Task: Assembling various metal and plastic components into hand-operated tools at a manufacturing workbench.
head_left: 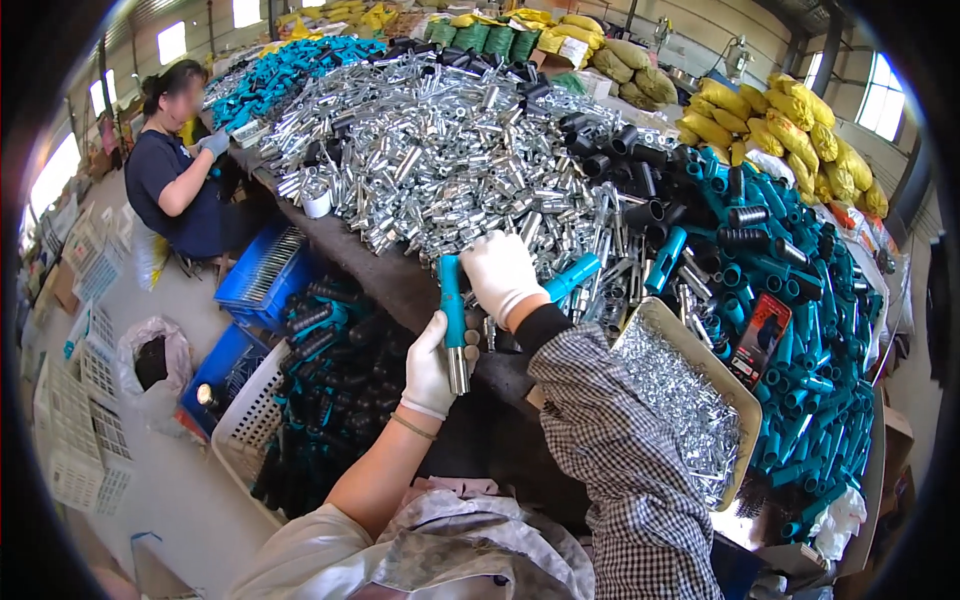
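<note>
My left hand (430, 370), in a white glove, is closed around a teal plastic tube handle (453, 305) with a shiny metal sleeve (458, 372) at its lower end. The handle stands nearly upright in front of me. Close by its upper end is my right hand (500, 272), also white-gloved, with its fingers curled inward. Whatever those fingers hold, if anything, is hidden. Beyond the hands spreads a large heap of silvery metal fittings (430, 165). Another teal tube handle (573, 278) lies just right of my right hand.
A cream bin (735, 400) of small metal pieces stands at the right, beside piled teal handles (800, 440). Below left are a white basket (250, 400), black-and-teal handles (330, 400) and a blue crate (262, 275). A co-worker (175, 165) sits at the far left.
</note>
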`<state>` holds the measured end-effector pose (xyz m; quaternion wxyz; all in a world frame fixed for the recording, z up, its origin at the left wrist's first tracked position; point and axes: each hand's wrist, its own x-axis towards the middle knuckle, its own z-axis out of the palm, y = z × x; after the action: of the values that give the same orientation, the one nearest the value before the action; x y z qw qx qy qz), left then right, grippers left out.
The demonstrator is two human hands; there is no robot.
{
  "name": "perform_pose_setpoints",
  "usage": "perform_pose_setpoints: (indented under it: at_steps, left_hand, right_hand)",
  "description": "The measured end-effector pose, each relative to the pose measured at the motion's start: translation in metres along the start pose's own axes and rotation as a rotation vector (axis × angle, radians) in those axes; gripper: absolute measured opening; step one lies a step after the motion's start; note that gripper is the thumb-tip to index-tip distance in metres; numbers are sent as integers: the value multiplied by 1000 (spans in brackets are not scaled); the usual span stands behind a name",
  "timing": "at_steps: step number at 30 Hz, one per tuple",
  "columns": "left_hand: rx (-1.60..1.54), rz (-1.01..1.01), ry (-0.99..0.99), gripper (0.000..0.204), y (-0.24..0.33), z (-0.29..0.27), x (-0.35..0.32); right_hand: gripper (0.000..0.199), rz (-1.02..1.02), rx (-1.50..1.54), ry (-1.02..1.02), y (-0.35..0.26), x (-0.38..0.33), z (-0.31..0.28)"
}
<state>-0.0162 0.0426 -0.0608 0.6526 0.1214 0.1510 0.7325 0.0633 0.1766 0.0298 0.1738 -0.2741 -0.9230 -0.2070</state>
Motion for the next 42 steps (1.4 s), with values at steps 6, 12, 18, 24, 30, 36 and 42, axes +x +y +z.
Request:
perform_pose_setpoints:
  at_steps: [6, 12, 18, 24, 30, 36, 42]
  left_hand:
    - [20, -116, 10, 31, 8, 4, -23]
    - [362, -441, -135, 50, 13, 36, -82]
    - [637, -848, -181, 60, -16, 53, -119]
    - [700, -1077, -382, 55, -50, 65, -129]
    - [890, -1096, -442, 54, -61, 79, -130]
    - [869, -1183, -490, 54, -75, 91, -133]
    - [635, -1148, -458, 55, -97, 105, -141]
  right_hand:
    - [14, 237, 228, 69, 12, -45, -68]
    - [48, 563, 748, 119, -26, -196, -177]
    - [49, 1112, 1170, 373, -88, -321, -170]
    - [44, 1194, 1033, 502, -101, -362, -168]
    - [24, 1125, 1443, 402, -78, -403, -183]
    - [47, 883, 1603, 316, -39, -401, -199]
    - [41, 694, 1591, 428, -31, -391, -188]
